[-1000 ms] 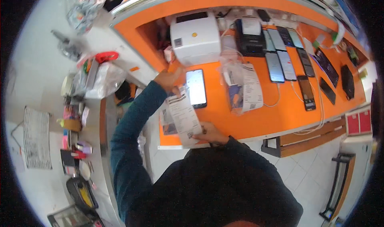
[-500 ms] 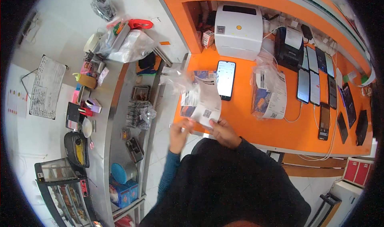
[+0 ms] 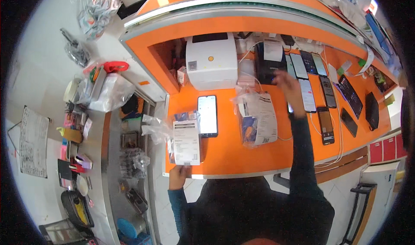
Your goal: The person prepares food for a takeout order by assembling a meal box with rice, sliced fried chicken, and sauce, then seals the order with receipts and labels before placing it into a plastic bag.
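Observation:
My left hand [image 3: 178, 177] is at the orange counter's front edge, its fingers closed on the lower end of a plastic-wrapped package [image 3: 170, 146] with a long white receipt [image 3: 186, 143] over it. The package's clear wrap spreads out to its left. My right hand [image 3: 288, 87] reaches forward to the black receipt printer [image 3: 270, 63], fingers stretched toward its front and holding nothing that I can see. A printed paper strip [image 3: 272, 50] lies on top of that printer. Beneath my right hand is a phone [image 3: 290, 108], partly hidden.
A second wrapped package [image 3: 259, 119] and a lit phone [image 3: 207, 115] lie on the orange counter [image 3: 225, 158]. Behind them stands a white label printer [image 3: 212, 63]. Several phones and charging cables fill the right side. A low orange shelf edge [image 3: 259, 20] overhangs the back.
My right hand has let go of the receipt and moved right and forward to the black printer. My left hand now grips the package's lower end. The view has shifted.

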Demonstrator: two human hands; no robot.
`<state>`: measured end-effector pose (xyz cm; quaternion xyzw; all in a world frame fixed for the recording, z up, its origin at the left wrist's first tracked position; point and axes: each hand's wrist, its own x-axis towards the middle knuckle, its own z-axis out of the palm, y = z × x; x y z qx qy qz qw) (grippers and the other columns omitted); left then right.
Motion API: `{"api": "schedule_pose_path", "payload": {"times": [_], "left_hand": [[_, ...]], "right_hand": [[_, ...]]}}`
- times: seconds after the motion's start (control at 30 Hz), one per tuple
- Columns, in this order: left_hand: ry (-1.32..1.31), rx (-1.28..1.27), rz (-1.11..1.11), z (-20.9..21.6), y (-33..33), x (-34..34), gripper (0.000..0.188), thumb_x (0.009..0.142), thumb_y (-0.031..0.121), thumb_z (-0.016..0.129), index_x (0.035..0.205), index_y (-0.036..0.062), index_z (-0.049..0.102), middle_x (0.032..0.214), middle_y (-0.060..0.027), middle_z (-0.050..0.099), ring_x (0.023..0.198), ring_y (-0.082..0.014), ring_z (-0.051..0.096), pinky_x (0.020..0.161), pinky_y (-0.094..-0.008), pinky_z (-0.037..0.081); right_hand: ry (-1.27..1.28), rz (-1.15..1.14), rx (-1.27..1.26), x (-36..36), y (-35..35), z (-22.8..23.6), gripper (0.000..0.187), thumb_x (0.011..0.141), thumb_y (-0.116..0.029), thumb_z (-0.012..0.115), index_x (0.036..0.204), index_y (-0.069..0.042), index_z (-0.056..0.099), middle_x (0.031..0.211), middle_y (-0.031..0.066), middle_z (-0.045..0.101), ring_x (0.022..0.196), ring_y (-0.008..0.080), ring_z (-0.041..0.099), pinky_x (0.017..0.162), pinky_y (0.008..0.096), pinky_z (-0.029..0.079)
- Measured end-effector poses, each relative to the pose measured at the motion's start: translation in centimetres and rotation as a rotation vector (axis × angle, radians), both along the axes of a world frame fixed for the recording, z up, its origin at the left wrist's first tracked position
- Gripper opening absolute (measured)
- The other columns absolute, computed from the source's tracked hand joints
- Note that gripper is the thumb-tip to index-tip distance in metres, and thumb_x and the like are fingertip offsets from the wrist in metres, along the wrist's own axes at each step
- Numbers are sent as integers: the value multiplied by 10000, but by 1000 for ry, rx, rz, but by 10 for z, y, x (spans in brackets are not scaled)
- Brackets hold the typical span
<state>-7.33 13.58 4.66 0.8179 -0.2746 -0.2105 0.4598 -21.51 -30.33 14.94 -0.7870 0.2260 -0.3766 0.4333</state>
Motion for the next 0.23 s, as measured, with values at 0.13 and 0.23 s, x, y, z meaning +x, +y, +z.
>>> {"api": "schedule_pose_path", "payload": {"times": [0.13,0.23], "left_hand": [[-319,270,75,-7,-9,8,224,720,208,584,718,-16,604,606,-206,552,569,-323,578,518,-386,440],[-390,375,157,-17,-4,13,274,701,295,609,735,25,643,617,-188,577,582,-334,584,566,-413,466]], "right_hand": [[109,-383,-282,36,-146,-64,432,737,-252,631,1111,-68,521,770,76,582,638,156,531,611,269,435],[546,-495,-316,55,-204,-82,645,679,-412,650,1214,-122,437,1225,148,434,1090,366,421,868,422,390]]}}
